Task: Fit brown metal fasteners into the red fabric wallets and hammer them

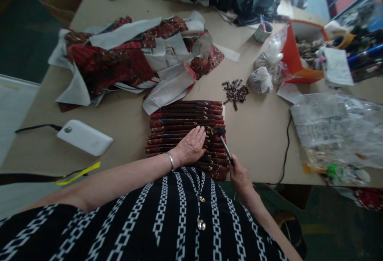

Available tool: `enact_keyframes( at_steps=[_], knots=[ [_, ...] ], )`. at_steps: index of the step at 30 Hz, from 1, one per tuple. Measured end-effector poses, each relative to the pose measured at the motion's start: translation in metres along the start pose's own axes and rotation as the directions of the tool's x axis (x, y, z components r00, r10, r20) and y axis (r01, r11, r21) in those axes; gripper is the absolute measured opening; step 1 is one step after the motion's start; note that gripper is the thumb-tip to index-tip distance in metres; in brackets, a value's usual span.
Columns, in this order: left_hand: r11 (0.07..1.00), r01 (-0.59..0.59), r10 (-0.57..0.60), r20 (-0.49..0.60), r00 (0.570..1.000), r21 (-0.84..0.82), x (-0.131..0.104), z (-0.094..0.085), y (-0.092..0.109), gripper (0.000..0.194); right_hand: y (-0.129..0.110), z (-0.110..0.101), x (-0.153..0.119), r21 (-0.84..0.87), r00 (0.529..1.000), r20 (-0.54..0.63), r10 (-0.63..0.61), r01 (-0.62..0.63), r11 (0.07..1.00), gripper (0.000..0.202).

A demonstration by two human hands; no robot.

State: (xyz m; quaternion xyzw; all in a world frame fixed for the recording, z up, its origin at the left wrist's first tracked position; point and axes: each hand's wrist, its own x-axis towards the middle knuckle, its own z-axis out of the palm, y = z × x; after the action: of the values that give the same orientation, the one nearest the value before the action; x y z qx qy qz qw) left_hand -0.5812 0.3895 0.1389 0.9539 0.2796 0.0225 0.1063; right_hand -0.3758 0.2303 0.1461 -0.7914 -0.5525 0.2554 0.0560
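A row of folded, dark red patterned fabric pieces with zippers (170, 127) lies stacked in overlapping strips at the table's near edge. Small gold-coloured zipper pulls show along their right part. My left hand (191, 145) rests flat on the strips, fingers stretched out together. In my right hand (240, 176) is a hammer (226, 147), gripped by its handle at the stack's right side. The dark hammer head, with a yellow part, is over the strips just right of my left fingertips. Whether it touches them, I cannot tell.
Small dark brown pieces (235, 92) lie piled beyond the stack, beside tied plastic bags (261, 80) and an orange box (291, 50). Patterned fabric and pale sheets (119, 59) are heaped at the back left. A white device (85, 137) lies left; clear plastic (338, 121) lies right.
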Motion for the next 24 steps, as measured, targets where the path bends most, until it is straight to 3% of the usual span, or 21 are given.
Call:
enact_keyframes(
  at_steps=[4,10,14,20,24],
  knots=[
    [1.000,-0.008,0.008,0.006,1.000,0.007,0.000,-0.001,0.000,0.061,0.003,-0.008,-0.005,0.065,0.992,-0.124,-0.020,0.028,0.998,0.043],
    [1.000,0.004,-0.005,0.021,1.000,0.015,0.000,-0.004,0.000,0.062,-0.017,-0.018,-0.024,0.245,0.968,-0.240,-0.075,0.135,0.960,0.042],
    [1.000,0.015,-0.014,0.022,1.000,-0.001,-0.001,-0.003,0.000,0.063,-0.020,-0.015,-0.027,0.245,0.976,-0.205,-0.069,0.119,0.962,0.041],
    [1.000,0.014,-0.014,0.012,1.000,-0.002,-0.002,-0.002,-0.001,0.062,-0.002,0.001,-0.024,0.091,0.997,-0.070,-0.045,0.051,0.994,0.043],
    [1.000,0.014,-0.014,0.008,1.000,-0.016,-0.002,-0.001,-0.001,0.063,-0.002,-0.001,-0.022,0.063,0.998,-0.038,-0.043,0.045,0.997,0.043]
  ],
)
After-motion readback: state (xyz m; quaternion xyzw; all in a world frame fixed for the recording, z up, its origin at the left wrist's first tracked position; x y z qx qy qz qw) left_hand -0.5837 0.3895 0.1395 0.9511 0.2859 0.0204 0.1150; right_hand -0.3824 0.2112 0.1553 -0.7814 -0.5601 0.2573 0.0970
